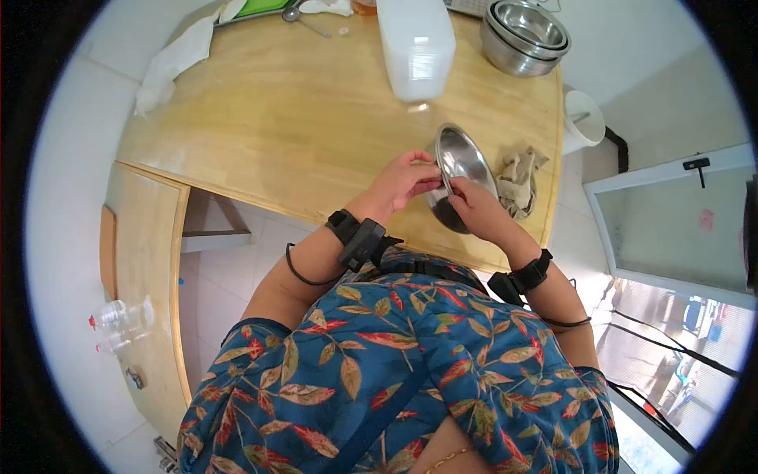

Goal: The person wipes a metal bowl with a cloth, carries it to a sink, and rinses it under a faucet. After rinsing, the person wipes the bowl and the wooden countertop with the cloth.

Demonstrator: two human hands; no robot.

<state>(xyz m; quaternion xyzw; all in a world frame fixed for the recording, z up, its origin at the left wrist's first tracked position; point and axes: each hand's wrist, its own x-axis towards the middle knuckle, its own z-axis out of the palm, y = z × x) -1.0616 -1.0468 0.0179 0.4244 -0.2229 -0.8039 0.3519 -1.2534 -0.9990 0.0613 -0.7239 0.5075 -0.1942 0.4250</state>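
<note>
A shiny metal bowl (pixel 467 158) is tilted on its side above the wooden table, its opening facing right. My right hand (pixel 479 209) grips the bowl's near rim, thumb and fingers closed on it. At the bowl's left side, my left hand (pixel 404 186) has its fingers bent and a little apart, the fingertips at the outer wall; whether they press on it is hard to tell. A crumpled beige cloth (pixel 519 183) lies on the table just right of the bowl.
A white translucent container (pixel 418 55) stands beyond the bowl on the wooden table (pixel 276 103). Stacked metal bowls (pixel 525 39) sit at the back right corner. A white bucket (pixel 583 122) is beyond the right edge. A spoon (pixel 304 20) lies at the back left.
</note>
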